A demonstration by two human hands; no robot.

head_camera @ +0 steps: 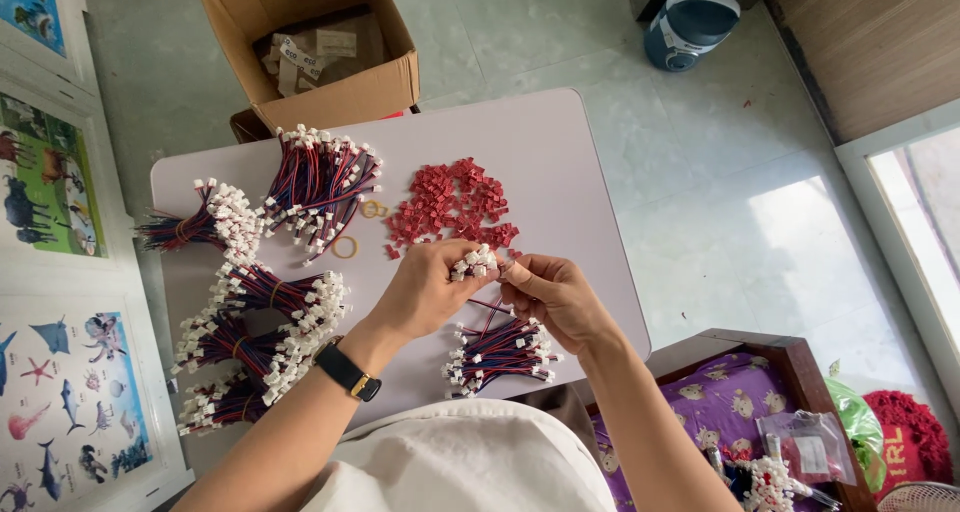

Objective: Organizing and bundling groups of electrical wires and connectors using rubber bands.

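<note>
My left hand (428, 287) grips a small bunch of wires with white connectors (474, 263) above the pale table (560, 152). Close against it on the right, my right hand (550, 292) pinches one wire end of that bunch. Red and blue wires trail down from my hands to a loose wire bundle (500, 352) lying on the table under them. A pile of small red connector housings (452, 204) lies just beyond my hands. A black watch sits on my left wrist.
Several tied wire bundles (262, 312) lie along the table's left side, with rubber bands (345, 246) near them. An open cardboard box (312, 47) stands behind the table, a blue appliance (692, 22) on the floor, a wooden tray (770, 412) at lower right.
</note>
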